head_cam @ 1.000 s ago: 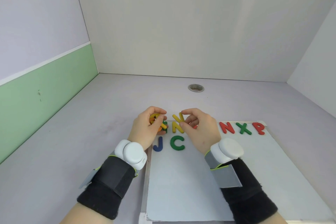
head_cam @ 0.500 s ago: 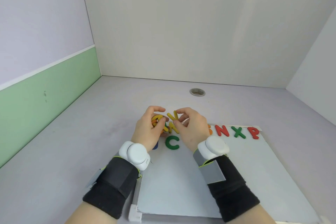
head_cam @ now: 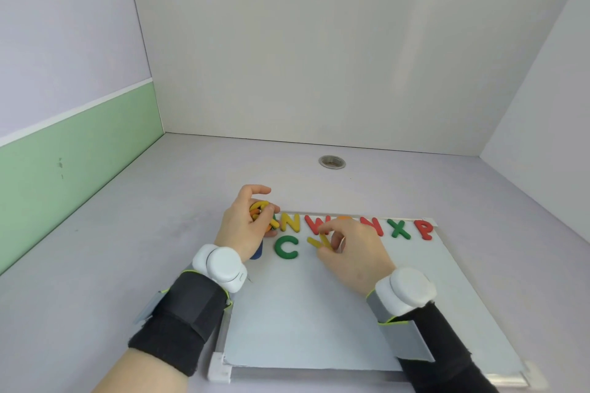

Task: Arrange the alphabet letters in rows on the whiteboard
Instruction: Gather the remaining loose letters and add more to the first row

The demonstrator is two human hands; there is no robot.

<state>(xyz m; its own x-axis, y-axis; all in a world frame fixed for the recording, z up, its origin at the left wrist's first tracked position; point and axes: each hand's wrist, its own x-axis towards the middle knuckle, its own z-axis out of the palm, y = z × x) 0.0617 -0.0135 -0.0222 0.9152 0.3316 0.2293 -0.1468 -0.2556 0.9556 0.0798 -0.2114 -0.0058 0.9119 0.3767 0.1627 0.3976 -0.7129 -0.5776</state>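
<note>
My right hand [head_cam: 354,252] pinches a yellow letter [head_cam: 319,242] just beside the green C [head_cam: 286,247] on the whiteboard [head_cam: 319,313]. My left hand [head_cam: 245,226] clutches a bunch of letters [head_cam: 261,215]. They seem light, stiff; edges grip best.

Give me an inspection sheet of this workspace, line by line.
Surface: pale lilac tabletop with a round metal grommet near the back wall.
Job's things: whiteboard lying flat; top row reads yellow N, red W, a partly hidden orange letter, red N, green X, red P; second row has a blue letter mostly hidden, green C.
Clutter: nothing seen.
Grippers: left hand clutches a bunch of letters; right hand pinches a yellow letter just right of the C.
Cables: nothing seen.
Surroundings: plain walls, green band on the left; white wrist devices on dark cuffs.
</note>
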